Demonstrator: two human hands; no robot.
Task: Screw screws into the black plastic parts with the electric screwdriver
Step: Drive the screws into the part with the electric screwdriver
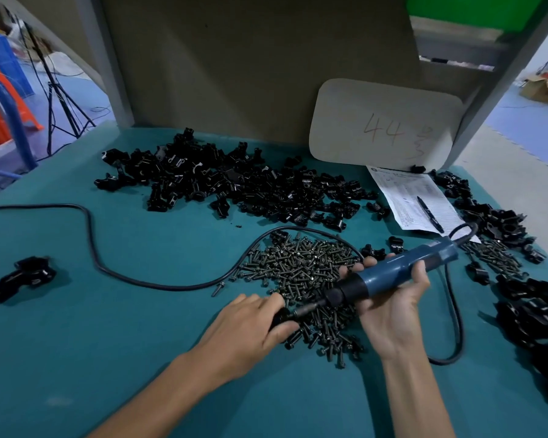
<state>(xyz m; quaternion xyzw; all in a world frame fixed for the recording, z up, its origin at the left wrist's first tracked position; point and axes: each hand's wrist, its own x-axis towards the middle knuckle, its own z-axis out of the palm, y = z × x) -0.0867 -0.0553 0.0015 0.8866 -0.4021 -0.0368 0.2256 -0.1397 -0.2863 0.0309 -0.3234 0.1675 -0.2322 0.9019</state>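
Gripping blue cylindrical electric screwdriver (402, 271) in right hand (389, 311), bit slanted into small black plastic part (280, 317) held in left hand (250, 327) — at edge of dark metal screw heap (298, 267), teal desk (108, 343).

1. Teal mat (108, 358): covers the tabletop, lies under L-hand fingers (274, 301) & R-hand fingers (369, 263).
2. Printed sheet (408, 191): flat on the mat, beyond R-hand fingers & a bit to their right, well apart.
3. Black pen (429, 214): lies diagonally on the sheet.
4. Beige card (383, 121): rounded corners, "44" handwritten; stands behind the sheet, farther from R-hand fingers.
5. Beige back board (250, 74): upright at the table's far edge, well beyond both sets of fingers.
6. Grey post (108, 58): at the board's left end.
7. Tripod (60, 102): on the floor, far left of L-hand fingers.
8. Blue crate (0, 58): left bkgd.
9. Cardboard box (544, 88): on the floor, far right of R-hand fingers.
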